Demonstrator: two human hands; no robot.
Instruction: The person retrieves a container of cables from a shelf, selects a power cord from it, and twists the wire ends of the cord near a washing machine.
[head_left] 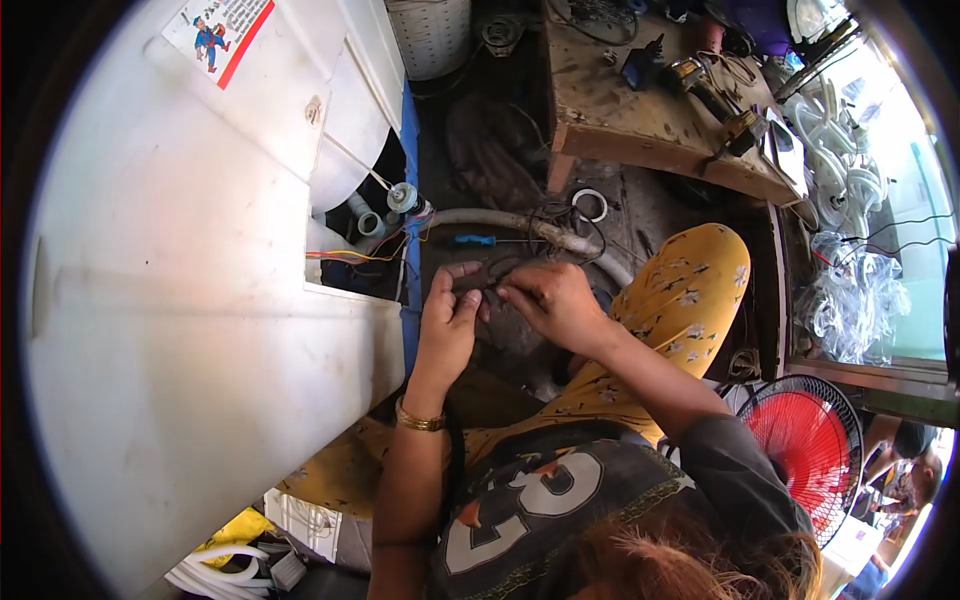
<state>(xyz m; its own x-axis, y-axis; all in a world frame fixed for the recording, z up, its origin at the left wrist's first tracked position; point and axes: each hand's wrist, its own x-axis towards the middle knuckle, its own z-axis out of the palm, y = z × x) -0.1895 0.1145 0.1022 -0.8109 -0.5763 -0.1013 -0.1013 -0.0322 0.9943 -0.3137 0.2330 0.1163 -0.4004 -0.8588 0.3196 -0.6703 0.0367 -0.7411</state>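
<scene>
In the middle of the view, my left hand (450,318) and my right hand (556,300) are close together above the floor. Between them runs a thin dark cable (508,264), hard to make out against the dark ground. My left thumb and fingers are curled around it, and my right fingertips pinch it. To the left stands a white washing machine (190,260) with an opening in its panel. Coloured wires (350,256) come out of that opening, beside a round white part (402,197). Just beyond my hands lies a blue-handled screwdriver (475,240).
A grey hose (500,218) curves across the floor past a white ring (590,205). At upper right, a wooden table (600,110) carries a cordless drill (700,88). A red fan (805,445) stands at right; another person (905,470) shows behind it.
</scene>
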